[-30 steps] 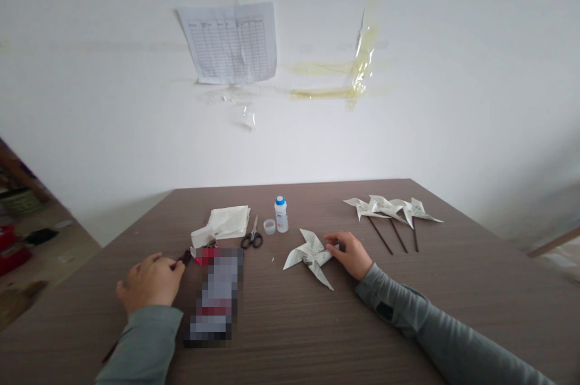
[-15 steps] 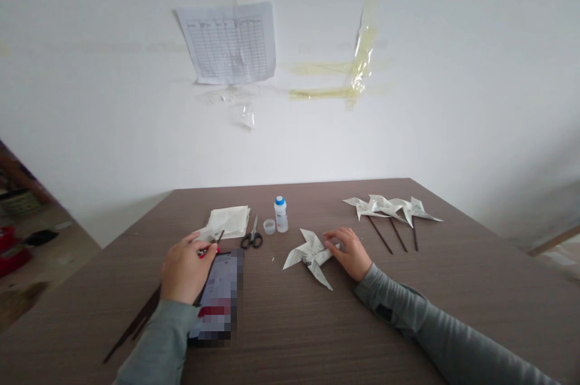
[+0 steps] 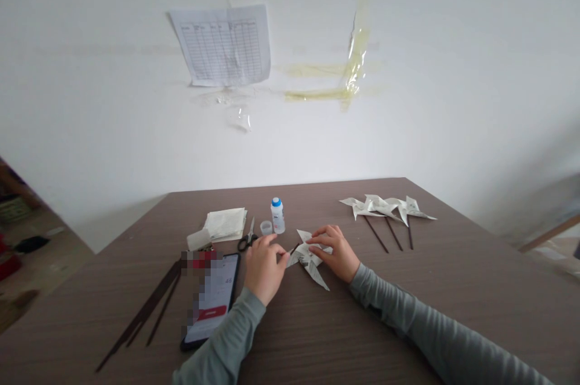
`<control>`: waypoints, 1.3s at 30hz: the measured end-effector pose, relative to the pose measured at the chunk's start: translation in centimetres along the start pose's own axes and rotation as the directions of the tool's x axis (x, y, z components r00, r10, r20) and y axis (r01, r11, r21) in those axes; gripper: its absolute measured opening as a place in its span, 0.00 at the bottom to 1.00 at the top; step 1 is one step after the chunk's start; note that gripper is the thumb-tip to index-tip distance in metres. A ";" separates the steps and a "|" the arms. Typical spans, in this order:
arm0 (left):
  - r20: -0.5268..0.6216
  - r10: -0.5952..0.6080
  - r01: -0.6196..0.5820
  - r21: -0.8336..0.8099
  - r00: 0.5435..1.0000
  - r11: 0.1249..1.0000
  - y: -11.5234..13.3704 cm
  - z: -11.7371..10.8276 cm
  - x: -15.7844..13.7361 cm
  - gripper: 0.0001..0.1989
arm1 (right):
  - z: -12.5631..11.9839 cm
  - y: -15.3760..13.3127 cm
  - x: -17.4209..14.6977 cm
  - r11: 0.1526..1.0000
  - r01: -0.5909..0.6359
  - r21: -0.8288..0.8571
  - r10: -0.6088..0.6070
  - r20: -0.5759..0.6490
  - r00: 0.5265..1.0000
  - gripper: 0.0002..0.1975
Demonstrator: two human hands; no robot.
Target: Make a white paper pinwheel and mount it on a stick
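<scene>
While both hands met at the paper pinwheel (image 3: 309, 255), the left hand (image 3: 263, 267) pinched a thin dark stick (image 3: 294, 248) between thumb and fingertips, its tip at the pinwheel's left edge. The right hand (image 3: 334, 250) lay half-open, fingers pressing the pinwheel flat on the table (image 3: 362, 324). Just behind the pinwheel stood a glue bottle (image 3: 277, 215) with scissors (image 3: 247, 239) to its left. Left of the pinwheel lay a phone (image 3: 212, 306) and spare sticks (image 3: 145, 312). Right of it, well apart, lay finished pinwheels (image 3: 389, 208). Bare tabletop lay open in front of the pinwheel, toward the near edge.
</scene>
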State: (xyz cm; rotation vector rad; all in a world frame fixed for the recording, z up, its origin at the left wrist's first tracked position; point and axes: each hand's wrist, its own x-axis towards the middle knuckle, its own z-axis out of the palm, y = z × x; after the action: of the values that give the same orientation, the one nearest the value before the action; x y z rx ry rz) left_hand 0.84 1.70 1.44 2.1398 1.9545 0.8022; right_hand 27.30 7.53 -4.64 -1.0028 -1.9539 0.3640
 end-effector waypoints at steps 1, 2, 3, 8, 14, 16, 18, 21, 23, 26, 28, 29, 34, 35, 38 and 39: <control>0.012 0.000 0.000 -0.001 1.000 1.000 0.3 0.2 0.0 0.09 | 0.0 -0.2 0.1 1.000 -0.020 0.009 0.020 0.007 1.000 0.07; 0.023 0.000 0.000 -0.002 1.000 1.000 0.5 0.4 -0.1 0.09 | 0.0 -0.4 0.2 0.999 -0.042 0.016 0.042 0.013 0.999 0.07; 0.033 -0.001 0.002 -0.002 0.999 1.000 0.6 0.6 -0.1 0.09 | 0.1 -0.6 0.4 0.998 -0.062 0.021 0.062 0.017 0.998 0.06; 0.069 -0.007 0.008 -0.016 0.998 1.000 0.9 0.7 -0.1 0.09 | 0.4 -1.4 0.9 0.992 -0.119 0.037 0.118 0.033 0.992 0.02; 0.082 -0.012 0.016 -0.045 0.997 0.999 1.0 0.3 -0.2 0.09 | 0.5 -1.5 1.4 0.986 -0.154 0.056 0.152 0.050 0.987 0.09; 0.085 -0.008 0.012 -0.047 0.996 0.999 0.7 0.2 -0.3 0.09 | 0.3 -1.3 1.6 0.983 -0.177 0.054 0.174 0.057 0.983 0.09; 0.081 -0.003 0.006 -0.044 0.997 0.999 0.4 0.3 -0.4 0.08 | 0.1 -1.1 1.7 0.977 -0.206 0.045 0.204 0.056 0.977 0.09; 0.064 -0.006 0.009 -0.046 0.998 0.999 -0.3 0.4 -0.7 0.09 | 0.0 -0.6 1.9 0.971 -0.235 0.035 0.233 0.052 0.971 0.09; 0.050 -0.015 0.018 -0.051 0.999 0.999 -0.7 0.4 -0.8 0.09 | 0.1 -0.3 1.9 0.972 -0.232 0.032 0.230 0.055 0.972 0.08; 0.033 -0.022 0.024 -0.056 0.999 0.998 -1.2 0.4 -0.8 0.10 | 0.1 -0.3 2.0 0.973 -0.229 0.009 0.228 0.064 0.972 0.02; 0.022 -0.027 0.028 -0.056 0.999 0.998 -1.6 0.3 -0.8 0.09 | -0.1 -0.4 2.0 0.965 -0.259 -0.037 0.261 0.052 0.964 0.07; 0.015 -0.031 0.031 -0.057 0.999 0.998 -1.8 0.3 -0.7 0.09 | -0.2 -0.6 2.0 0.955 -0.286 -0.072 0.290 0.039 0.956 0.12; -0.011 -0.075 0.074 -0.036 0.997 0.997 -2.5 -0.1 -0.4 0.10 | -0.4 -1.3 1.7 0.881 -0.411 -0.236 0.438 0.074 0.896 0.19; -0.013 -0.084 0.083 -0.027 0.996 0.996 -2.6 -0.2 -0.3 0.10 | -0.3 -1.5 1.6 0.876 -0.413 -0.248 0.446 0.089 0.891 0.18; -0.023 -0.106 0.106 -0.009 0.994 0.994 -2.6 -0.1 -0.2 0.10 | 0.0 -1.9 1.6 0.883 -0.397 -0.250 0.429 0.092 0.898 0.15; -0.029 -0.111 0.111 -0.007 0.993 0.994 -2.6 -0.1 -0.2 0.10 | 0.0 -2.1 1.6 0.886 -0.395 -0.244 0.426 0.089 0.900 0.15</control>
State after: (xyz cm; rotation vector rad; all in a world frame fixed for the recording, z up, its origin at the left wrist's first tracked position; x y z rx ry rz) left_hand -1.49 1.86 0.29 2.0067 2.0621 0.8222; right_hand 25.79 7.46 -2.49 -1.5865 -1.9254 0.4701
